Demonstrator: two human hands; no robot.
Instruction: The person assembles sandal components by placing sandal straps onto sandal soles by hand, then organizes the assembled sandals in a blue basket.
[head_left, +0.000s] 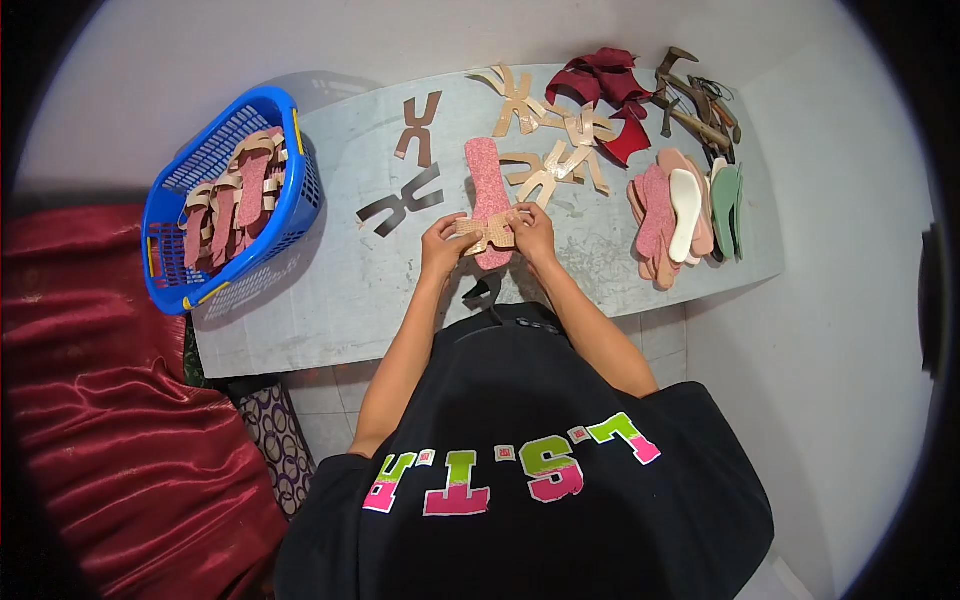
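Note:
A pink speckled insole (488,178) lies lengthwise on the grey table in front of me. Across its near end is a tan textured strap piece (488,233). My left hand (447,245) is closed on the strap's left side, thumb and fingers pinching it. On the right side of the same strap, my right hand (533,236) is closed with its thumb on top. The insole's near tip shows below the strap. A small black piece (483,290) lies between the insole and my shirt.
Left stands a blue basket (300,190) of sandals. Dark strap pieces (403,203) lie left of the insole; beige straps (545,175) and maroon pieces (600,78) lie beyond. At right are stacked insoles (655,215) and hammers (700,128). Red cloth (110,400) hangs at left.

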